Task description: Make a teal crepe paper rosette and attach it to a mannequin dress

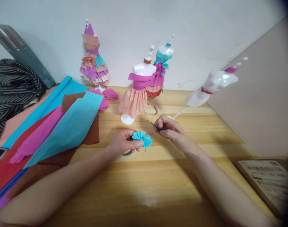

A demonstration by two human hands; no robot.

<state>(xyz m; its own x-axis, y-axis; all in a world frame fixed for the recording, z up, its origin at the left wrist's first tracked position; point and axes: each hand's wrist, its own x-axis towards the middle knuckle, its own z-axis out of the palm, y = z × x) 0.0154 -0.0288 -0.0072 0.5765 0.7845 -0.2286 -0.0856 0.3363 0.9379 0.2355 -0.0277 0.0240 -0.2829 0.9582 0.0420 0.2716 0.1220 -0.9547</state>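
Observation:
My left hand [124,142] is closed on a small pleated turquoise paper fan [142,139], pinching it at its base just above the wooden table [144,176]. A tape roll [128,154] lies on the table under that hand. My right hand [170,127] is closed around small blue-handled scissors [155,125], whose tip points left, a little above and to the right of the fan. Just behind the hands stands a white mannequin with a magenta top and peach paper skirt [135,94].
Crepe paper sheets [63,126] in turquoise, magenta, red and brown are piled on the left. Two more dressed mannequins [94,63] [161,69] stand at the wall, a bare white one [210,86] leans at right. A clear tape ring [151,110], striped cloth [9,85], a cardboard box [267,179].

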